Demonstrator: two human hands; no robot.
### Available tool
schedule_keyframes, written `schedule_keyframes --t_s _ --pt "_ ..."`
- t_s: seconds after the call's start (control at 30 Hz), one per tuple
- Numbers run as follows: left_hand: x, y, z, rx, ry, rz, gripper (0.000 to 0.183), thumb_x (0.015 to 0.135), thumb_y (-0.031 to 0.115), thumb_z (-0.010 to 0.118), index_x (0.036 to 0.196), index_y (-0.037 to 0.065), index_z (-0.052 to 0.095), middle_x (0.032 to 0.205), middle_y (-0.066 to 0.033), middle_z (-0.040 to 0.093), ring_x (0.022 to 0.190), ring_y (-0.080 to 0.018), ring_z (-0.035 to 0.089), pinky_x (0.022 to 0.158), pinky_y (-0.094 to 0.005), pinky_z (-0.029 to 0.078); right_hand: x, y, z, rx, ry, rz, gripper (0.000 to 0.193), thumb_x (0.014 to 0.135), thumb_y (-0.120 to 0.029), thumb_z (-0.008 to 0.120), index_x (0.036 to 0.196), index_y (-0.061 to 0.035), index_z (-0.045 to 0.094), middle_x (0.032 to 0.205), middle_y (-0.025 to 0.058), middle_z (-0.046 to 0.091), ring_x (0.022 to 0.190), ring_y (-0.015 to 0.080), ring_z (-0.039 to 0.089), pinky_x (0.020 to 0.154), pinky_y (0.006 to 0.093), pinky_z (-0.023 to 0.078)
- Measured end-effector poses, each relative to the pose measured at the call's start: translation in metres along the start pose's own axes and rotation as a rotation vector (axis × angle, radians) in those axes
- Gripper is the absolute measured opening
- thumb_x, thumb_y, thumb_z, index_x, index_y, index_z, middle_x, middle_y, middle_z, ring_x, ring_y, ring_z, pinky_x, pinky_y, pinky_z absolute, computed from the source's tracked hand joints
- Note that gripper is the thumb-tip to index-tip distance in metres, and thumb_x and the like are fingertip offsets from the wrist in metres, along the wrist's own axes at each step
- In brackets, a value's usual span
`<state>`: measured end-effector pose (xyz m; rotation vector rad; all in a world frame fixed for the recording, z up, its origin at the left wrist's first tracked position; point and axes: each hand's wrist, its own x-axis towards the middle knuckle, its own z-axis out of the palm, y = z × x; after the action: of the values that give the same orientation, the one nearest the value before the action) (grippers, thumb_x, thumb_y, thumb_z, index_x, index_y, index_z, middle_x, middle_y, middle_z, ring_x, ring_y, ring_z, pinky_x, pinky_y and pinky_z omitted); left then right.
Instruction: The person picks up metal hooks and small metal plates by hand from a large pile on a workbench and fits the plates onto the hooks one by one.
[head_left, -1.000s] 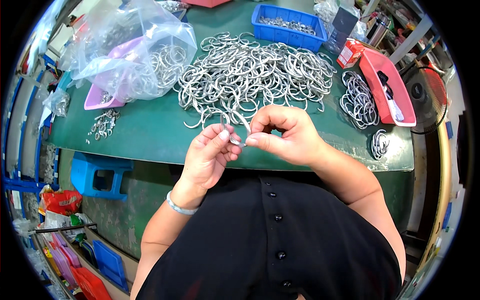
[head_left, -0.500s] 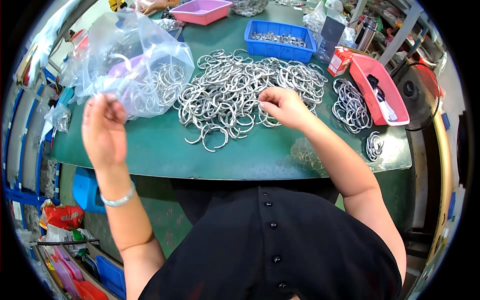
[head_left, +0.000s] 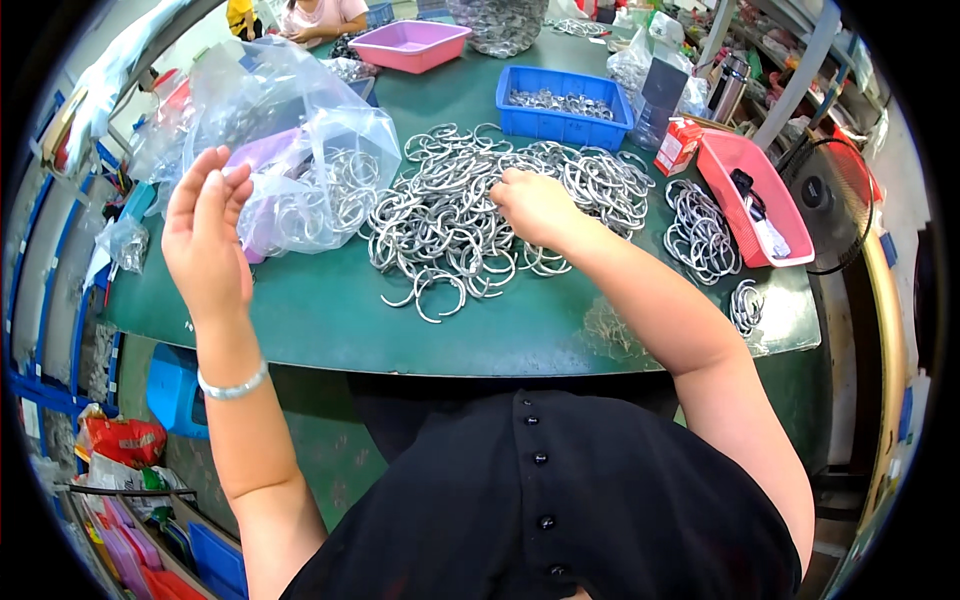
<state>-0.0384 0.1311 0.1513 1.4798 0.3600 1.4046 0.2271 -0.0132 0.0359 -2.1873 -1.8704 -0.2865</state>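
Observation:
A big heap of open silver bangles (head_left: 450, 220) lies in the middle of the green table. My right hand (head_left: 540, 208) rests at the top of this heap with its fingers pinched together; whatever they hold is hidden. On the left, my left hand (head_left: 208, 240) is raised in front of a clear plastic bag (head_left: 375, 130), its fingers stretched and slightly apart with nothing visible in them. More silver bangles show through the bag's side, beside a purple thing (head_left: 265, 150). A plain bangle circles my left wrist.
A blue tray (head_left: 565, 128) of small metal pieces stands behind the heap. To the right are smaller bangle piles (head_left: 700, 232), a pink basket (head_left: 752, 190), a red-and-white carton (head_left: 679, 146) and a fan (head_left: 825, 200). A pink tub (head_left: 410, 48) and another person (head_left: 325, 20) are at the far side.
My left hand has risen and its fingers have straightened. The right hand has moved slightly left over the heap and its fingers have closed. The whole view has tilted up a little.

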Motion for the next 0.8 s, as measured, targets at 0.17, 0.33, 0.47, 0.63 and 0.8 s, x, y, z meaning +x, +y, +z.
schedule_keyframes --t_s 0.17,0.33,0.47,0.63,0.8 --pt "-0.053 0.001 -0.001 0.191 -0.065 0.129 0.019 0.084 0.001 0.047 0.101 -0.002 0.056 0.091 -0.0068 0.059 0.077 -0.0095 0.056 0.067 -0.0210 0.045 -0.002 -0.003 -0.014 0.063 -0.042 -0.029 0.009 0.074 -0.014 0.055 0.079 -0.0073 0.057 0.082 0.0094 0.052 0.081 0.0275 0.054 0.069 0.0377 0.045" --pt "-0.093 -0.019 -0.001 0.221 -0.252 -0.123 0.017 0.085 0.003 0.046 0.097 -0.003 0.057 0.085 -0.0066 0.059 0.071 -0.0111 0.057 0.063 -0.0230 0.045 -0.003 0.002 -0.030 0.118 -0.112 -0.150 0.011 0.074 -0.015 0.056 0.082 -0.0081 0.058 0.084 0.0093 0.053 0.082 0.0273 0.054 0.069 0.0375 0.045" --pt "-0.117 -0.043 0.005 0.123 -0.300 -0.363 0.015 0.085 0.005 0.048 0.092 -0.002 0.058 0.084 -0.0068 0.061 0.069 -0.0113 0.058 0.062 -0.0221 0.046 0.000 0.017 -0.045 0.307 -0.125 -0.234 0.012 0.072 -0.011 0.059 0.081 -0.0042 0.058 0.081 0.0099 0.056 0.079 0.0280 0.055 0.068 0.0361 0.044" --pt "-0.140 -0.059 0.014 0.058 -0.380 -0.579 0.014 0.084 0.007 0.050 0.091 -0.001 0.059 0.085 -0.0072 0.061 0.069 -0.0113 0.058 0.062 -0.0221 0.046 -0.013 0.025 -0.054 0.552 -0.152 -0.081 0.015 0.073 -0.010 0.063 0.082 -0.0006 0.056 0.075 0.0098 0.057 0.069 0.0219 0.055 0.063 0.0315 0.044" --pt "-0.147 -0.069 0.021 0.026 -0.424 -0.691 0.014 0.084 0.007 0.050 0.090 -0.001 0.059 0.084 -0.0070 0.061 0.069 -0.0119 0.057 0.062 -0.0227 0.046 -0.029 0.033 -0.050 0.597 -0.087 -0.040 0.014 0.075 -0.009 0.060 0.084 0.0012 0.056 0.072 0.0073 0.056 0.068 0.0159 0.053 0.063 0.0285 0.044"
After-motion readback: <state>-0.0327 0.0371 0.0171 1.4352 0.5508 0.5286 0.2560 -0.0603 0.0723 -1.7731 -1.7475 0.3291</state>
